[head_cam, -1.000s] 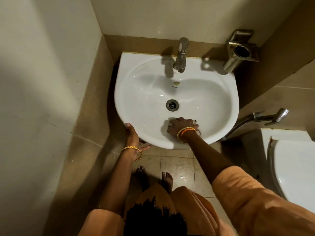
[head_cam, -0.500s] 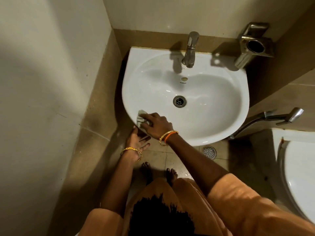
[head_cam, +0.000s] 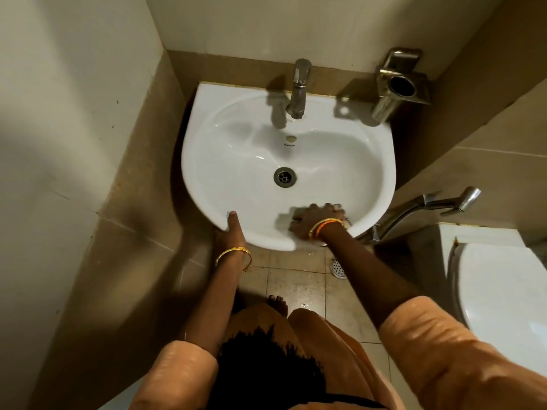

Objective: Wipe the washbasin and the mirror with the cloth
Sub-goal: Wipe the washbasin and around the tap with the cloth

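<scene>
Right hand (head_cam: 316, 221) slid rightward along washbasin (head_cam: 236, 143) front, fingers (head_cam: 328, 207) covering cloth; left hand (head_cam: 232, 229) gripping rim

Since half a second ago your right hand (head_cam: 318, 221) has swept the cloth from the washbasin's (head_cam: 340, 161) front-left rim across to its front-right inner slope. Your left hand (head_cam: 232, 229) has come up, thumb now resting on the rim.

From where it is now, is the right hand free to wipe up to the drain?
Probably yes. The right hand presses down on the near inner slope of the washbasin, and only bare bowl lies between it and the drain. The left hand grips the front rim, off to the side.
</scene>
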